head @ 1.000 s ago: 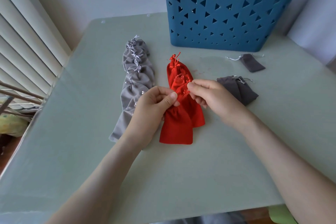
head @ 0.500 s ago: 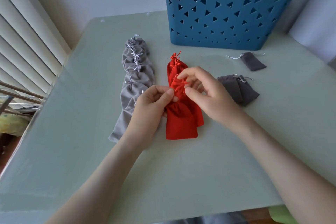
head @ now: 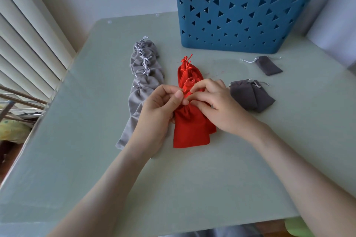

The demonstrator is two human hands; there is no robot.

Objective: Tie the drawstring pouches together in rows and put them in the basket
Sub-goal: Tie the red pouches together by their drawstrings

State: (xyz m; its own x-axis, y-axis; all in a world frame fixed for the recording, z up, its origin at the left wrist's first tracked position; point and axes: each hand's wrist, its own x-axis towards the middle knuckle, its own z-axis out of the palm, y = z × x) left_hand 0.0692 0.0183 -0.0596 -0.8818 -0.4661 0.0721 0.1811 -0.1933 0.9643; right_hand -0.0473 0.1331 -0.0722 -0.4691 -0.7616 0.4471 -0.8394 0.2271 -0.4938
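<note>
A row of red drawstring pouches [head: 189,131] lies in the middle of the table, running away from me. My left hand [head: 159,109] pinches the red drawstring at the neck of the nearest pouch. My right hand [head: 213,102] meets it there, fingertips pinching the same red cord. To the left lies a tied row of light grey pouches [head: 143,81]. A small pile of dark grey pouches [head: 250,96] sits right of my hands, and one single dark grey pouch [head: 268,65] lies farther back. The blue basket [head: 240,15] stands at the table's far side.
The pale green table [head: 192,188] ends near me at the bottom of the view. White window blinds [head: 28,40] run along the left. The wall stands close behind the basket.
My two hands have closed in on each other over the red pouch neck. The right hand has dropped lower onto the pouches, its fingers now touching the left thumb.
</note>
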